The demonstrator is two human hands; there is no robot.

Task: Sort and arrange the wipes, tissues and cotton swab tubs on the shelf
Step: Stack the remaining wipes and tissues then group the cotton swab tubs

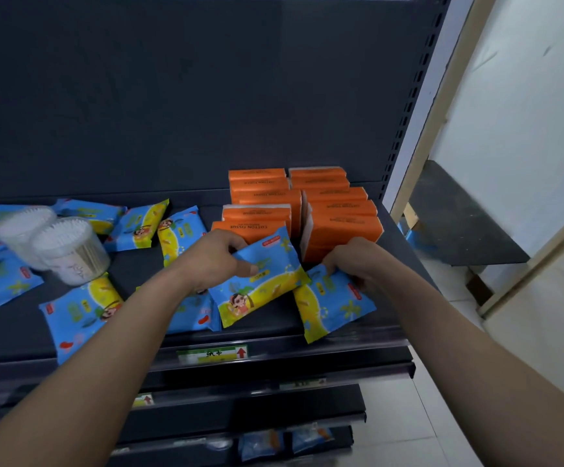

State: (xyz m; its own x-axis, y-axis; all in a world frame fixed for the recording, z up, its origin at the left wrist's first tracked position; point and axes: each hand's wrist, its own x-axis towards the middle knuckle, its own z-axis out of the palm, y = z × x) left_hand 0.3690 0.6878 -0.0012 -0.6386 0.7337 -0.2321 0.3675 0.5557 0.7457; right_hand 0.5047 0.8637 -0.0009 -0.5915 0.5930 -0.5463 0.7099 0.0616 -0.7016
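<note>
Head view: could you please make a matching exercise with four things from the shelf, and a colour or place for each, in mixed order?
1 tissues
2 swab tubs
3 left hand
4 label

a green, with red arrow
b orange, stacked at back right
c grips a blue and yellow wipes pack
d clear, on the left side

Pairs: 1-b, 2-d, 3-c, 4-a

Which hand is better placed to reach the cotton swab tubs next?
Probably left. The left hand is nearer the cotton swab tubs, which lie to its left, though it grips a wipes pack; the right hand grips a second pack beside the orange tissues.
</note>
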